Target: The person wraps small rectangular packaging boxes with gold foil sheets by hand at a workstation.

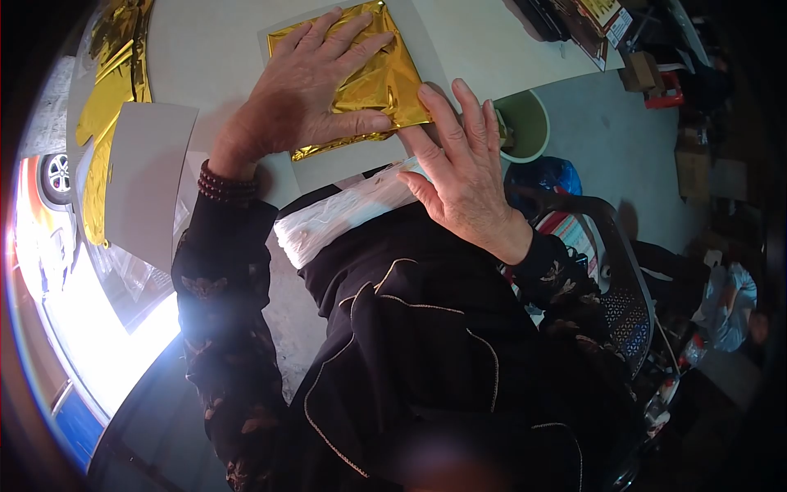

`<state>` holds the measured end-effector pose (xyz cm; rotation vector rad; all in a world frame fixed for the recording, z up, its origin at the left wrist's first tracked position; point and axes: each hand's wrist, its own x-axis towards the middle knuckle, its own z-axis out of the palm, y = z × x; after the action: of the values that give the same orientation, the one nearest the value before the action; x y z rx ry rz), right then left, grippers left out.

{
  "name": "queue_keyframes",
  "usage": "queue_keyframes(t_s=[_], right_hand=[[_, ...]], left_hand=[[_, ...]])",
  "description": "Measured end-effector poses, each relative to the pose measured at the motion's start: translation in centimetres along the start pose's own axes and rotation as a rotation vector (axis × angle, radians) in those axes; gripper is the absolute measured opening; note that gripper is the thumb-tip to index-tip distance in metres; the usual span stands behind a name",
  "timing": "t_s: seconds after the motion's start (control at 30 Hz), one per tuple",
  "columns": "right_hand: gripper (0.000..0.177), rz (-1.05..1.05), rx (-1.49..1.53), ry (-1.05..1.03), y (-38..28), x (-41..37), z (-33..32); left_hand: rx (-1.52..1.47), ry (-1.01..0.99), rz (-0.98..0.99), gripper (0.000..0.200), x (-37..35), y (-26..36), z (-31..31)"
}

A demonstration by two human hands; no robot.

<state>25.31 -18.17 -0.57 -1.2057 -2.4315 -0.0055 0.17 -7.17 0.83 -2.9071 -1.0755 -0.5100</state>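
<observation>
A folded square of gold foil (pixel 385 78) lies on a white sheet (pixel 344 164) on the table. My left hand (pixel 307 90) rests flat on the foil with fingers spread, pressing it down. My right hand (pixel 459 164) lies at the foil's near right corner, fingers straight and together, touching its edge. Neither hand grips anything. A stack of white sheets (pixel 344 215) sits on my lap just under the right hand.
More crumpled gold foil (pixel 111 90) lies at the left of the table beside a white card (pixel 147 180). A green bucket (pixel 525 123) stands on the floor to the right, by a blue bag (pixel 545 176) and a black mesh chair (pixel 623 303). Clutter fills the far right.
</observation>
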Motion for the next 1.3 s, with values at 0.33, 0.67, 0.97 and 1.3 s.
queue_keyframes(t_s=[0.33,0.67,0.97,1.3], right_hand=[[0.067,-0.011,0.152,0.073,0.5,-1.0,-0.4],[0.080,-0.115,-0.027,-0.064,1.1,1.7,-0.8],[0.096,-0.010,-0.050,-0.057,2.1,1.0,-0.8],[0.105,-0.203,0.044,-0.168,1.3,5.3,0.1]], left_hand=[[0.018,0.012,-0.055,0.102,0.0,0.7,0.2],[-0.006,0.046,-0.060,0.103,-0.1,0.8,0.5],[0.008,0.038,-0.057,0.104,-0.2,0.8,0.5],[0.007,0.107,-0.071,0.106,0.0,0.8,0.6]])
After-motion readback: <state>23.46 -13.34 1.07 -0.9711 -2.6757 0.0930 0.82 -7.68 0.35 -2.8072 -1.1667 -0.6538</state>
